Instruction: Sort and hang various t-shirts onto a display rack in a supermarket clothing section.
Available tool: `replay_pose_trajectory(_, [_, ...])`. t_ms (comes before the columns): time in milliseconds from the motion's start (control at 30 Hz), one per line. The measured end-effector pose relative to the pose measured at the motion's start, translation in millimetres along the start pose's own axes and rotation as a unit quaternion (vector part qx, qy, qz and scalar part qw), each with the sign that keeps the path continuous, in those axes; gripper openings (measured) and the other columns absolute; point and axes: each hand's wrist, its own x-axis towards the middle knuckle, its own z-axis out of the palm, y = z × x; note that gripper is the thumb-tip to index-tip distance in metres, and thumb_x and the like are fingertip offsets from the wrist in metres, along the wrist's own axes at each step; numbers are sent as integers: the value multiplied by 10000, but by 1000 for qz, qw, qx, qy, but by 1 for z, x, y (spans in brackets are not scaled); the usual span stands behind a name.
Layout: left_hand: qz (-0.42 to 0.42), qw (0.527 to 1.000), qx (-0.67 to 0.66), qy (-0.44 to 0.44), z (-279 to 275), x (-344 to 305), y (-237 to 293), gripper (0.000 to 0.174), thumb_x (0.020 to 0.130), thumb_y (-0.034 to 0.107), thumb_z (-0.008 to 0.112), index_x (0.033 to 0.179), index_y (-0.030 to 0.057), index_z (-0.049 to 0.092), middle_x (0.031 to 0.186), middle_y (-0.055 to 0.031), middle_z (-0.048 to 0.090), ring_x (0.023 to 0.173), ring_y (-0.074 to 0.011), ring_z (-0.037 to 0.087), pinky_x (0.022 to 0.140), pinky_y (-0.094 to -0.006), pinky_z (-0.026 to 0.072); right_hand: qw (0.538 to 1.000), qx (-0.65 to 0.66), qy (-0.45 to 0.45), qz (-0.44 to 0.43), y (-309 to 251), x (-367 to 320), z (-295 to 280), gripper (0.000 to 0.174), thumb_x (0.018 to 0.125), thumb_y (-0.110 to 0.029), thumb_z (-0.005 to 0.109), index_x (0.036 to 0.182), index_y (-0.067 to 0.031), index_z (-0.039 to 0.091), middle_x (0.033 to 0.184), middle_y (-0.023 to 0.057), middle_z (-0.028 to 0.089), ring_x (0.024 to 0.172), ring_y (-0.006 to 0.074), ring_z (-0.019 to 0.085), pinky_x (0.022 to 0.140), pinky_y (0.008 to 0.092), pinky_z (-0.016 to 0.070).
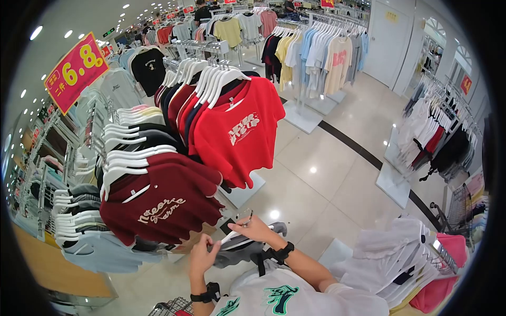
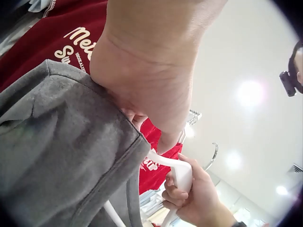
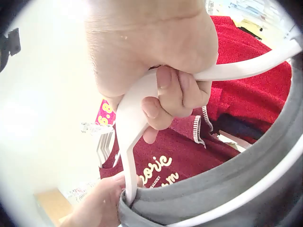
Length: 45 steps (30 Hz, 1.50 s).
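Observation:
My right hand grips a white clothes hanger near its middle, with fingers curled round it. One arm of the hanger runs into the neck opening of a grey shirt, which hangs down below both hands. At the shirt's neck edge, close by the hanger arm, my left hand pinches the grey fabric; its fingertips are partly hidden behind the cloth in the left wrist view. Just beyond the hands hangs a maroon shirt with cream lettering, at the front of a rack.
A red shirt hangs on the rack ahead, beside several white hangers. A red and yellow price sign stands at upper left. White shirts hang close at the right. Tiled floor lies between the racks.

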Motion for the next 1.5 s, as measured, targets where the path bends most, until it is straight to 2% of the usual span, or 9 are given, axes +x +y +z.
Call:
replay_pose_trajectory(200, [40, 997, -59, -17, 34, 1, 10, 390, 849, 374, 764, 948, 26, 620, 791, -187, 659, 697, -338, 629, 644, -392, 481, 994, 25, -58, 87, -6, 4, -52, 453, 889, -449, 714, 809, -3, 724, 553, 45, 559, 553, 109, 468, 544, 333, 420])
replay_pose_trajectory(267, [5, 997, -73, 0, 33, 0, 18, 326, 862, 342, 761, 905, 34, 665, 689, -160, 630, 597, -291, 580, 584, -377, 450, 991, 23, -117, 69, -1, 8, -73, 408, 891, -419, 717, 925, -12, 726, 685, 53, 658, 655, 103, 565, 625, 307, 471])
replay_pose_trajectory(400, [-39, 992, -86, 90, 17, 4, 26, 292, 861, 299, 772, 866, 27, 666, 579, -69, 520, 523, -130, 425, 497, -317, 339, 996, 22, -15, -85, 29, 32, -119, 303, 884, -278, 723, 1047, -22, 715, 990, 88, 721, 872, 184, 636, 827, 329, 501])
replay_pose_trajectory(600, [-16, 971, -153, 181, -12, 4, 14, 220, 844, 187, 788, 877, 1, 675, 602, 1, 523, 579, -73, 417, 529, -270, 333, 987, -76, -119, -78, 34, 53, -119, 276, 906, -264, 702, 1054, -32, 697, 967, 129, 691, 855, 269, 631, 770, 361, 484])
replay_pose_trajectory(700, [-4, 963, -144, 226, -33, -2, 13, 204, 848, 172, 782, 881, -4, 684, 608, 8, 535, 592, -67, 431, 542, -264, 351, 978, -93, -100, -158, 16, 64, -95, 224, 941, -254, 649, 1026, -49, 677, 891, 128, 659, 835, 307, 618, 729, 381, 474])
replay_pose_trajectory(967, [-18, 945, -104, 308, -132, -14, -10, 169, 916, 157, 717, 900, -2, 661, 725, 53, 549, 696, -37, 467, 618, -226, 376, 931, -105, -82, -339, -90, 113, -30, 211, 968, -272, 603, 959, -61, 609, 825, 139, 647, 764, 386, 613, 631, 464, 456])
replay_pose_trajectory(1133, [6, 902, -32, 431, -212, 6, -14, 233, 921, 216, 713, 889, -12, 681, 708, 40, 556, 690, -50, 467, 611, -241, 359, 893, -133, -13, -431, -174, 158, 1, 245, 978, -282, 578, 891, -53, 568, 804, 143, 647, 749, 397, 614, 600, 486, 448])
replay_pose_trajectory(1267, [45, 891, -32, 451, -245, 27, -22, 278, 942, 254, 691, 916, -23, 686, 694, 30, 535, 669, -59, 436, 593, -257, 340, 896, -181, -1, -405, -205, 180, 22, 283, 976, -304, 577, 878, -42, 618, 759, 153, 667, 739, 386, 644, 615, 494, 474])
replay_pose_trajectory(1500, [43, 901, -52, 429, -244, 52, -64, 274, 960, 257, 672, 940, -16, 676, 735, 30, 546, 706, -53, 442, 622, -248, 356, 927, -157, -48, -338, -189, 197, 36, 288, 950, -345, 607, 909, -63, 645, 811, 185, 680, 801, 425, 648, 662, 532, 475])
